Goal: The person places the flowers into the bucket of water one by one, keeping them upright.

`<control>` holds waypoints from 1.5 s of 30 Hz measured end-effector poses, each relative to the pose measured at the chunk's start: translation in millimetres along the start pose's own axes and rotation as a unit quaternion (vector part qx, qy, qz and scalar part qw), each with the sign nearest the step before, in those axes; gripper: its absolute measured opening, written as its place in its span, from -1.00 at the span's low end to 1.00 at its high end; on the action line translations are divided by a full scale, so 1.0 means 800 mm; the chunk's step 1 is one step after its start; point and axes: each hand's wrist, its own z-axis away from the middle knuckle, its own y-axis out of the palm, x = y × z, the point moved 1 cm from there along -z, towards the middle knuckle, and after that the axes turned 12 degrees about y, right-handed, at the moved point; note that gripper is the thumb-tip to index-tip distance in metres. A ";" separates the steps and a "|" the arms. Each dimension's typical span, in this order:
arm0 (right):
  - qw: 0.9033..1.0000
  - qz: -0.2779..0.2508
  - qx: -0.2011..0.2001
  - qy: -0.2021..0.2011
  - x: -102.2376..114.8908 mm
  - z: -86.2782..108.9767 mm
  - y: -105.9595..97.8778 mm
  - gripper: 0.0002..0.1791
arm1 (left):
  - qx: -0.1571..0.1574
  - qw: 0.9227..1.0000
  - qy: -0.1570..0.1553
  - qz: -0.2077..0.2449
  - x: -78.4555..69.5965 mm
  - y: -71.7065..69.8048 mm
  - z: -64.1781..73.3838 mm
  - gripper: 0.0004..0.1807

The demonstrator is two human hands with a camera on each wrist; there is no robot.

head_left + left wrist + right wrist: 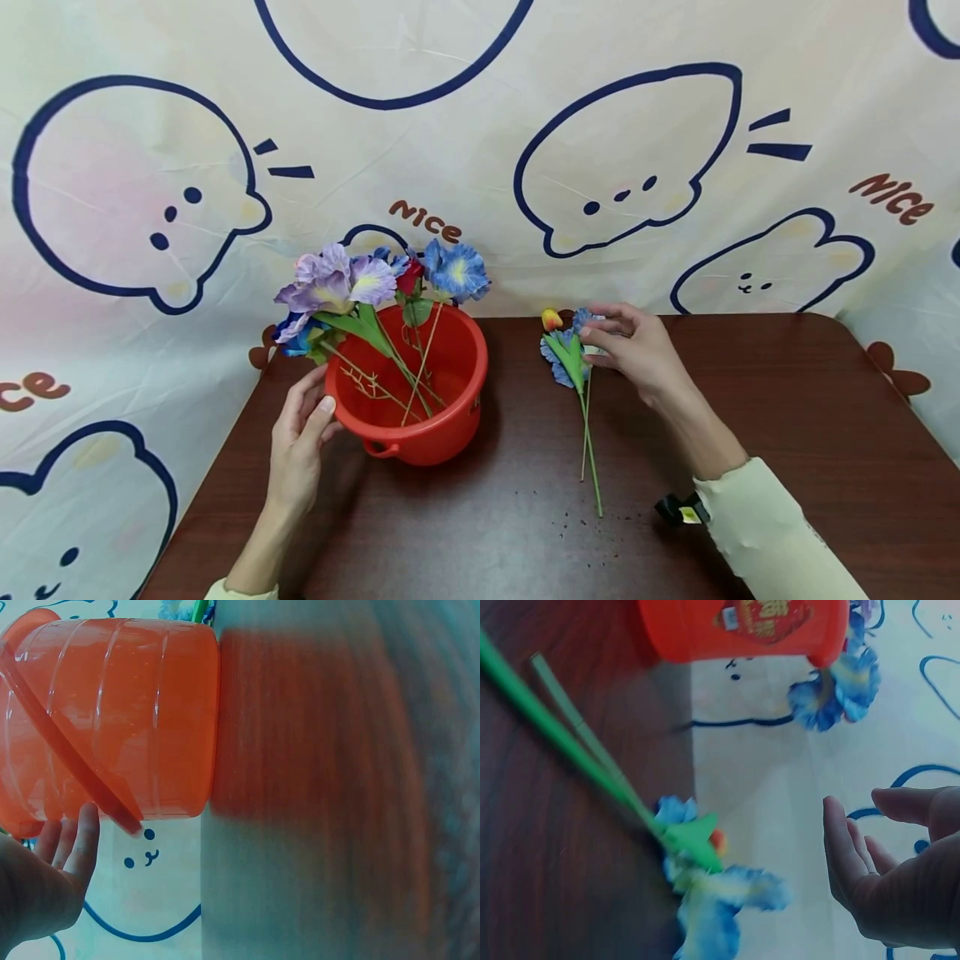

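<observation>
A red bucket [442, 446] stands on the table, with artificial flowers leaning in it: a lilac iris [337, 283], blue blooms [457, 271] and a red rose [409, 277]. My left hand [300, 442] touches the bucket's left side near the rim, its fingers fairly straight against the outer wall [135, 712]. On the table, right of the bucket, lie a blue flower [558, 358] and a yellow-orange tulip [551, 318], their green stems crossing. Over the blooms hovers my right hand [633, 346], fingers loosely bent and holding nothing; in the right wrist view it is apart from the blue petals [712, 922].
Dark crumbs [592, 533] are scattered on the brown table [810, 433] near the stem ends. A black strap [678, 510] shows by the right sleeve. Behind the table hangs a pale cartoon-printed cloth [465, 150]. The bucket's handle [67, 750] hangs slanted along its side.
</observation>
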 end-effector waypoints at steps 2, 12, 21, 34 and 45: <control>1.000 0.001 -0.005 0.007 -0.007 -0.002 -0.006 -0.39 | 0.000 1.000 -0.001 -0.001 0.000 0.000 0.000 -0.47; 0.999 0.029 -0.005 0.045 -0.052 -0.023 -0.027 -0.40 | -0.002 1.000 -0.005 -0.003 -0.001 0.000 0.000 -0.48; 0.992 0.059 0.018 0.111 -0.080 -0.045 -0.025 -0.42 | -0.001 1.000 -0.008 0.000 -0.001 0.001 0.001 -0.47; 0.987 0.082 0.042 0.132 -0.089 -0.053 -0.016 -0.43 | -0.001 1.000 -0.010 -0.009 -0.001 0.002 -0.001 -0.47; 0.995 0.053 0.032 0.077 -0.067 -0.041 -0.039 -0.42 | 0.004 1.000 0.001 0.000 -0.001 0.001 0.000 -0.47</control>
